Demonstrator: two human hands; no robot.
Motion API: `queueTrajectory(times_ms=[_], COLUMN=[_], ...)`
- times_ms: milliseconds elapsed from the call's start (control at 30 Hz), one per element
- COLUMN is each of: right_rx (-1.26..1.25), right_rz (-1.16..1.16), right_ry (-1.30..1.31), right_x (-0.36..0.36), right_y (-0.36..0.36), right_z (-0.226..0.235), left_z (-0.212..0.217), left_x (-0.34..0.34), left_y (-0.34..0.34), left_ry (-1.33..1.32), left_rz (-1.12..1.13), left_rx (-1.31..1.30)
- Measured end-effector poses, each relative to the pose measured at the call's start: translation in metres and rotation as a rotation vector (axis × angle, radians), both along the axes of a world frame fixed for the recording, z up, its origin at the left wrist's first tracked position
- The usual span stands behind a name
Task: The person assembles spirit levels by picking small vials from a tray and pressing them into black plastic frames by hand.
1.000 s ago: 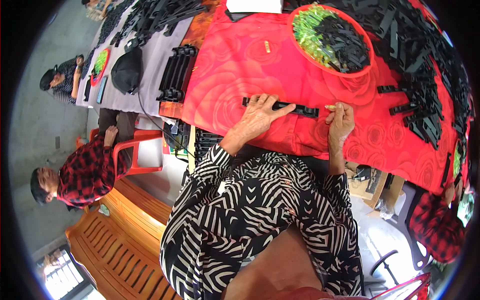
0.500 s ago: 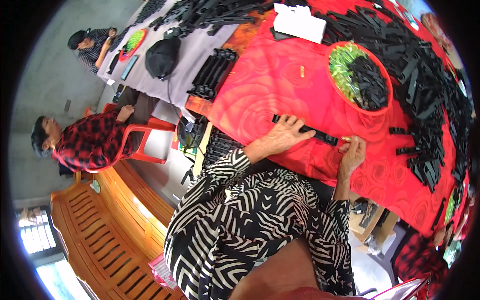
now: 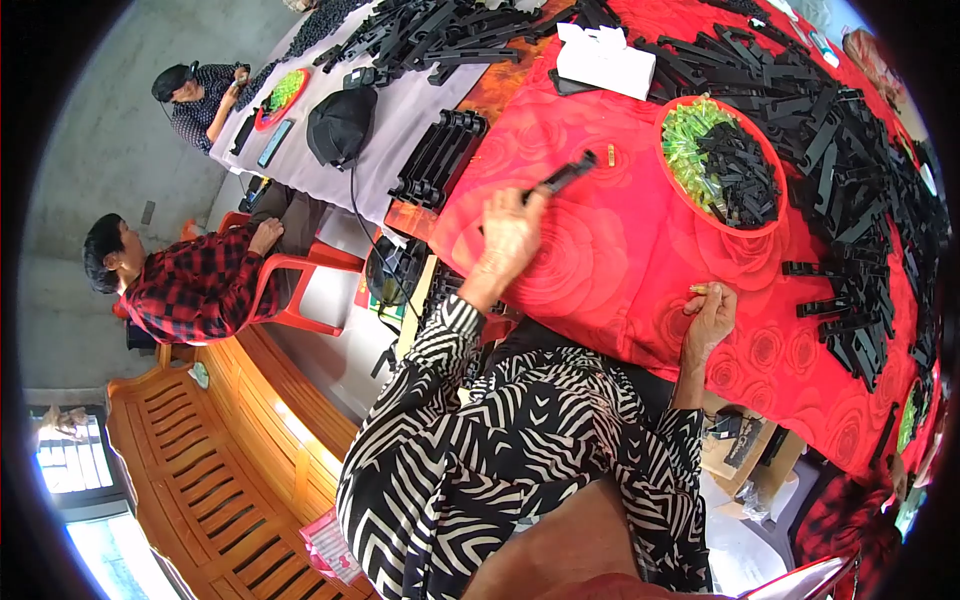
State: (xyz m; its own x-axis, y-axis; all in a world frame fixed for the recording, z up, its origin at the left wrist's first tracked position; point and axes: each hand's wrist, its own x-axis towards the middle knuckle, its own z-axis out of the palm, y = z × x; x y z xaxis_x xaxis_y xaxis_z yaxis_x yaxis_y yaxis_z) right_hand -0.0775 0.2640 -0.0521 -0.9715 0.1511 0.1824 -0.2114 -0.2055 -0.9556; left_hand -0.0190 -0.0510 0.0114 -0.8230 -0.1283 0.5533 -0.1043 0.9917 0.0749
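Observation:
My left hand [image 3: 511, 236] is closed on a long black plastic part [image 3: 570, 174], held tilted above the red tablecloth [image 3: 610, 235]; some motion blur softens it. Over the cloth's near side, my right hand [image 3: 712, 318] pinches a small yellowish piece [image 3: 698, 289] between thumb and finger. Another small yellow piece [image 3: 611, 155] lies alone on the cloth, beyond the black part's far end. To the left of my left hand, similar black parts [image 3: 440, 160] are lined up side by side in a stack.
A round red basket [image 3: 783, 190] holds yellow-green pieces and small black parts. Loose black parts [image 3: 840, 150] pile up along the right. A white tissue box [image 3: 605, 62] and a black cap [image 3: 340, 125] stand farther off. One person [image 3: 195, 285] sits at left by a wooden bench [image 3: 200, 470].
My left hand has moved left and away from my right hand, lifting and turning the black part. My right hand stays near its place, still pinching the small piece.

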Motion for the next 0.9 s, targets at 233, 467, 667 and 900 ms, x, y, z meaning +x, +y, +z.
queueTrajectory(times_ms=[233, 467, 667, 900], right_rx=[0.01, -0.092, -0.4, -0.538], right_rz=[0.03, 0.06, 0.051, -0.025], right_ry=[-0.017, -0.06, -0.186, -0.305], right_x=[-0.002, 0.002, 0.006, -0.021], right_y=[0.006, -0.008, 0.013, 0.043], right_z=[-0.007, 0.001, 0.015, 0.034], left_z=[-0.022, -0.033, -0.014, -0.023], left_x=[-0.025, -0.009, -0.033, -0.034], left_y=[-0.072, -0.092, -0.043, 0.05], left_ry=[0.118, 0.11, 0.125, 0.058], left_rz=[0.264, 0.449, 0.161, -0.181], left_rx=[0.01, -0.054, -0.034, 0.114])
